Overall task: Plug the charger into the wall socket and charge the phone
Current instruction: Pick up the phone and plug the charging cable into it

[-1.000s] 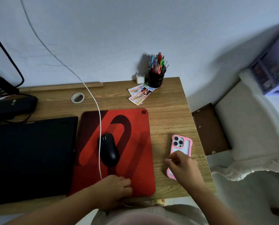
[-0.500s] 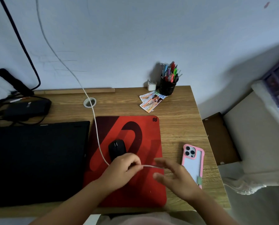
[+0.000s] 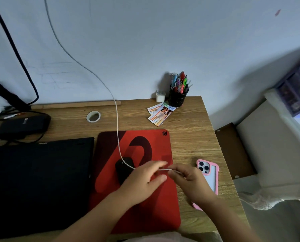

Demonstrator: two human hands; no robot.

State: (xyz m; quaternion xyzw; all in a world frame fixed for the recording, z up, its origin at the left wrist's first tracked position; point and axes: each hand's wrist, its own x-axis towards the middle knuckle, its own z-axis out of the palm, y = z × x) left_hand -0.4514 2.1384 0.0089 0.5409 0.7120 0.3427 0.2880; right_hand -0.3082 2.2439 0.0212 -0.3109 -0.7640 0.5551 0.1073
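Note:
A white charging cable point(image 3: 117, 119) hangs down from the top of the wall and runs across the red mouse pad point(image 3: 145, 212) to my hands. My right hand point(image 3: 189, 180) pinches the cable's free end between its fingertips. Just left of it, my left hand point(image 3: 144, 180) has loose, spread fingers at the cable, over the black mouse point(image 3: 122, 169). The phone in a pink case point(image 3: 208, 173) lies face down on the desk, right of the pad and partly under my right hand. The wall socket is out of view.
A closed black laptop point(image 3: 41, 180) lies left of the pad. Behind it are a black power brick with cords point(image 3: 23, 124), a tape roll point(image 3: 93, 116), leaflets point(image 3: 158, 113), a pen cup point(image 3: 178, 97) and a small white adapter point(image 3: 160, 97). The desk edge point(image 3: 233, 180) is just right of the phone.
My left hand lifted the cable from the pad's near edge and brought it right. My right hand left the phone and took the cable's end. The view tilted up.

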